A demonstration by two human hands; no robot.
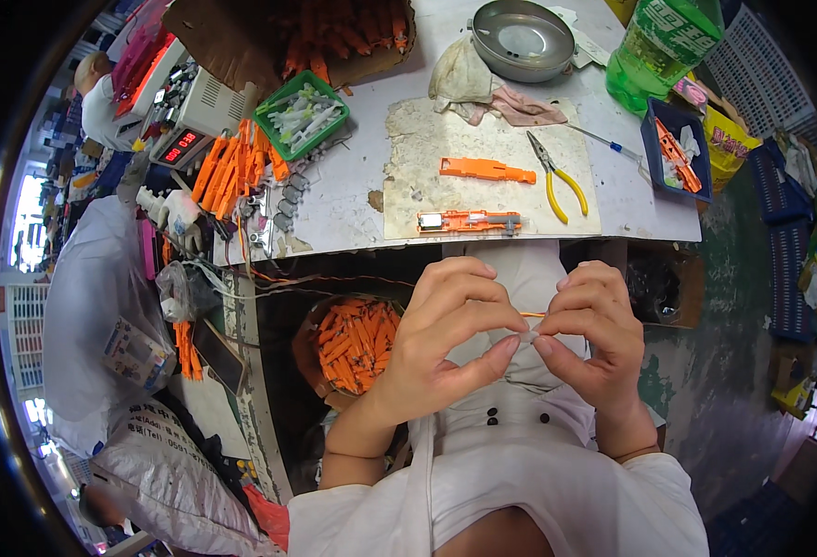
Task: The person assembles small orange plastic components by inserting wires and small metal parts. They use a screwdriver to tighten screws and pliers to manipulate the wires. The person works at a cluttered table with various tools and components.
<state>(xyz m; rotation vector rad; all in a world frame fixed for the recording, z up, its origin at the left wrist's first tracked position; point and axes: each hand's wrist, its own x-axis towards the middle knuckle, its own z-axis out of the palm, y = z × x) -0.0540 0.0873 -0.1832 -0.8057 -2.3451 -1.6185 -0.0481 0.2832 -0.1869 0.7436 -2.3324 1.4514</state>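
Observation:
Over my lap, just in front of the table edge, my left hand [455, 325] and my right hand [594, 334] meet at the fingertips. Both pinch a small whitish piece [528, 334], too small to name. A thin orange strip [532, 315] shows between the index fingers. On the worn mat [408, 190] beyond them lies an orange plastic casing half [487, 170]. Nearer the edge, a second orange casing [469, 222] holds grey and metallic parts. Pliers with yellow handles [558, 178] rest to the right of both, jaws slightly apart.
Orange casings [232, 172] pile up at the left beside a green basket [302, 113] of small parts. A metal pan [523, 40], a rag [464, 74], a green bottle [659, 51] and a blue bin [676, 153] stand farther back. Below the table is a box of orange casings [357, 343].

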